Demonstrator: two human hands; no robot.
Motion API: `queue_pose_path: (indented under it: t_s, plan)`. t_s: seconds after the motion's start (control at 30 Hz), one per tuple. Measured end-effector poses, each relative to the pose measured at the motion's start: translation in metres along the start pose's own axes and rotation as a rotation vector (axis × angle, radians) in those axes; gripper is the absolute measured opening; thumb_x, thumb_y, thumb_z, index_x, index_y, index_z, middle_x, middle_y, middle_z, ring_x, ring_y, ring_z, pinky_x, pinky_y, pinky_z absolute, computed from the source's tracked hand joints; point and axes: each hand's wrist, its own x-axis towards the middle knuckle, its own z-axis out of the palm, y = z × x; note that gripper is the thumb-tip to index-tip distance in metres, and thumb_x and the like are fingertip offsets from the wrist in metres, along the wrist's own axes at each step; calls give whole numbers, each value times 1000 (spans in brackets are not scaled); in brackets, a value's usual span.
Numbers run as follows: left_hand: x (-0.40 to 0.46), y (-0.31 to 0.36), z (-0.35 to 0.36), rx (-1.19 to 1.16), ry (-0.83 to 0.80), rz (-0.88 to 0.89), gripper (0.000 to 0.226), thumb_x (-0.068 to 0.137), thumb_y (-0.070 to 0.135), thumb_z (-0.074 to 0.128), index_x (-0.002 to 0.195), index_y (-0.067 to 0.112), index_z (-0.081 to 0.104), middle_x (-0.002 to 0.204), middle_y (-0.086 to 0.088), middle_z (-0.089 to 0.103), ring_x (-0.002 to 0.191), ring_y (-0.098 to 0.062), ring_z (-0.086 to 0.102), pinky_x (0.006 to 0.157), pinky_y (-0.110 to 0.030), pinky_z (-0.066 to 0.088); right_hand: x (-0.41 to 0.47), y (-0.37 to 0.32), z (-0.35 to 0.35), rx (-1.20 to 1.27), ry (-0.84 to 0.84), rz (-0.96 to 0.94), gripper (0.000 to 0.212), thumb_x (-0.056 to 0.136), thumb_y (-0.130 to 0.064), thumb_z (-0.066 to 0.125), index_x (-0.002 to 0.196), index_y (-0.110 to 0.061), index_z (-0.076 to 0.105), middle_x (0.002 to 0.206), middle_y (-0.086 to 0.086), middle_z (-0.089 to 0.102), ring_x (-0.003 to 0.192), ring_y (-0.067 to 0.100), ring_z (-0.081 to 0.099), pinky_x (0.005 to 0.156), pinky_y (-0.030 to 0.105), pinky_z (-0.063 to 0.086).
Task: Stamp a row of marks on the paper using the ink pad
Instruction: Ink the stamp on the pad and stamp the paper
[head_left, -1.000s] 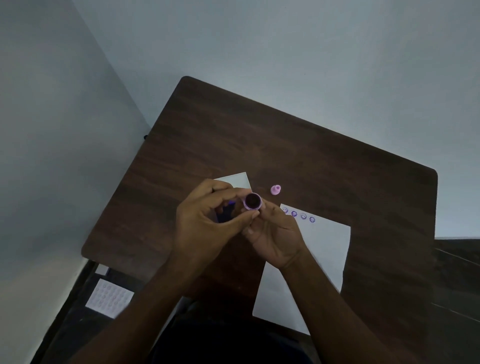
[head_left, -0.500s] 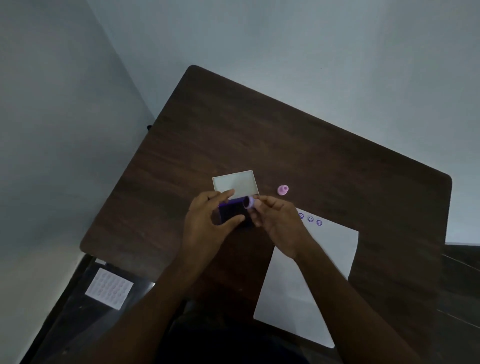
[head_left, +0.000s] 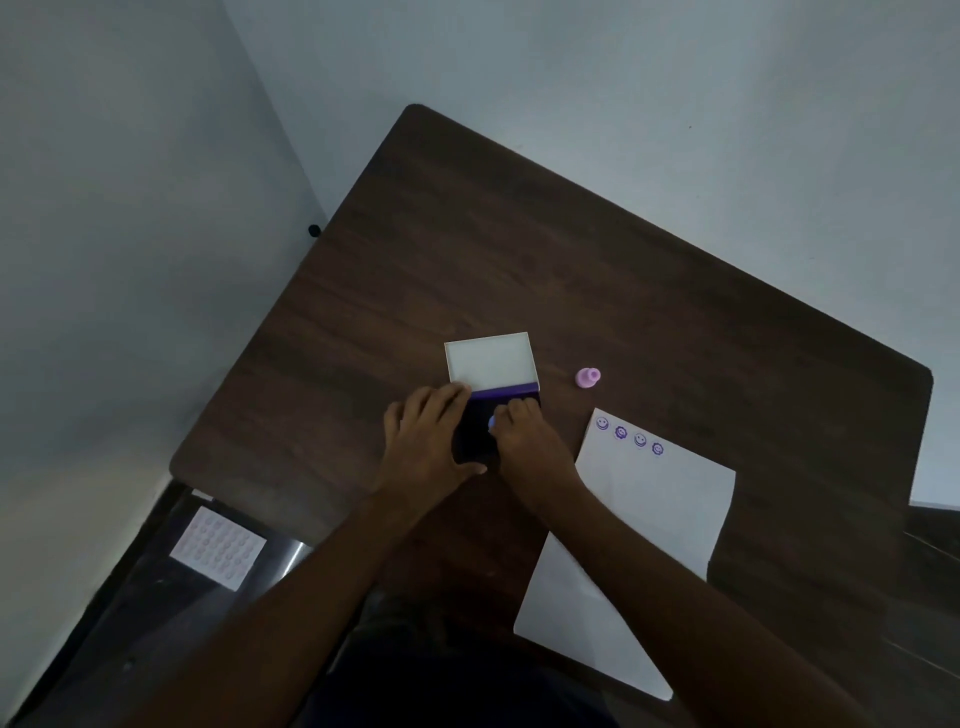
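The right hand (head_left: 524, 431) is pinched around a small purple stamp (head_left: 491, 422), pressing it down into the dark ink pad (head_left: 475, 434); only a sliver of the stamp shows between the fingers. The left hand (head_left: 426, 441) lies flat along the pad's left side, fingers spread and bracing it, closed on nothing. The pad's pale lid (head_left: 491, 361) lies open behind it, toward the far edge of the surface (head_left: 519, 234).

The stamp looks like light, hard plastic, best held by its narrow barrel between thumb and fingertips. It would slip easily, and I'd guess a tilted press gives a patchy mark. The pad looks light enough to slide, hence the steadying hand.

A second stamp, pink (head_left: 588, 378), stands just right of the lid. Nearer the right edge lies the paper (head_left: 649, 519), thin and likely to shift, with four purple marks (head_left: 629, 435) in a row along its top: smiling faces alternating with flower-edged ones. I can read no brand or writing. A white dotted sheet (head_left: 218, 546) lies on the floor below the left edge.
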Motion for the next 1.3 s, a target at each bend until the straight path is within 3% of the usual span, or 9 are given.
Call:
queue_pose_path:
  t_s: [0.27,0.43,1.0,1.2,1.3]
  plan:
    - [3,0,2,-24,92,-31,91,51,59,81,130,26,51,133,2,56,114,-25,48,94,-46,37,-4,-9,2,-26,106,-7,42,63,-5,83,99,6,64,95,25,67,87,37,64,77,42,55]
    - [5,-2,-1,-7,84,-19,92,48,59,82,129,25,53,131,1,58,112,-27,50,92,-47,38,-1,-10,2,20,86,21,40,76,-9,74,110,4,58,110,25,62,102,37,58,90,44,49]
    - [10,-7,2,9,82,-5,89,49,65,76,126,27,51,126,1,60,109,-27,49,92,-49,38,0,-11,3,57,104,51,39,80,-11,70,114,1,56,114,22,61,105,33,55,92,41,47]
    - [12,-3,-4,28,37,9,91,51,63,77,130,27,51,133,2,55,115,-25,43,91,-45,36,-1,-13,3,80,70,101,45,84,-16,66,124,-5,50,127,17,54,117,29,48,99,38,41]
    - [10,1,-8,4,-10,12,98,52,63,77,137,28,44,142,3,45,120,-24,39,92,-43,33,-2,-11,-10,174,29,179,36,86,-18,62,120,-10,53,125,13,55,115,24,48,99,34,39]
